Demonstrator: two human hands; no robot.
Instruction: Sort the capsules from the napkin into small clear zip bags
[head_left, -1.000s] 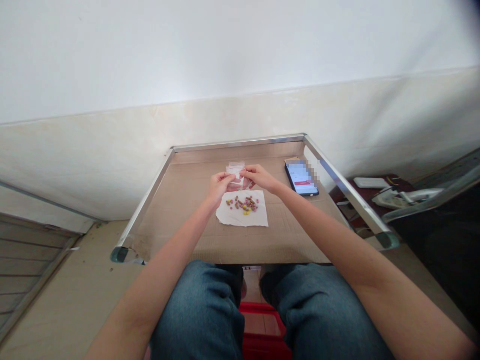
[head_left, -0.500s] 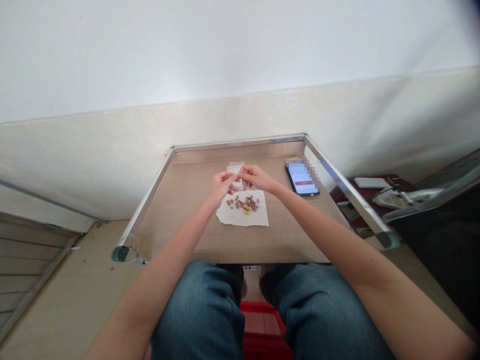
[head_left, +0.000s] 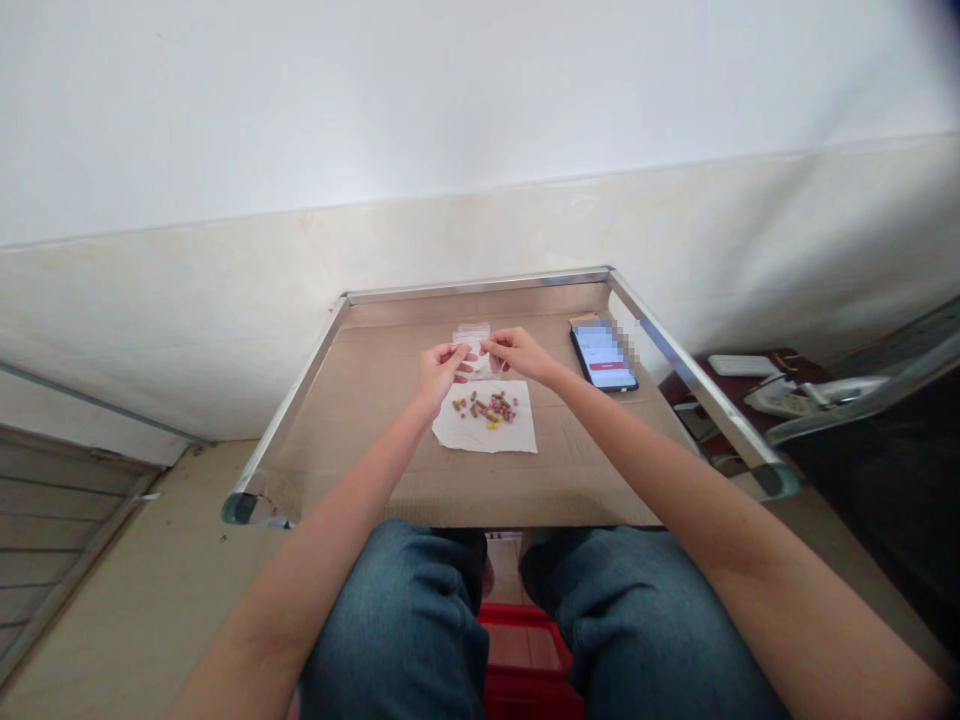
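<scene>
My left hand (head_left: 442,372) and my right hand (head_left: 517,352) face each other over the board, thumbs and forefingers pinched. Between them is a small clear plastic bag (head_left: 484,366), hard to make out against what lies behind it. Just beyond my fingers, more clear zip bags (head_left: 473,329) lie flat. Nearer to me, a white paper sheet (head_left: 457,437) carries several pills (head_left: 491,408): brown capsules with small pink and yellow tablets. Neither hand touches the pills.
A phone (head_left: 606,358) with a lit screen lies to the right on the cardboard-covered table (head_left: 360,420). A metal frame (head_left: 480,284) edges the table at the back and sides. Beyond its right side, a low dark stand (head_left: 750,387) holds a white box and other items.
My fingertips, close together before, have moved slightly apart, with the right hand shifting a little to the right. The pills, paper and phone stay in place.
</scene>
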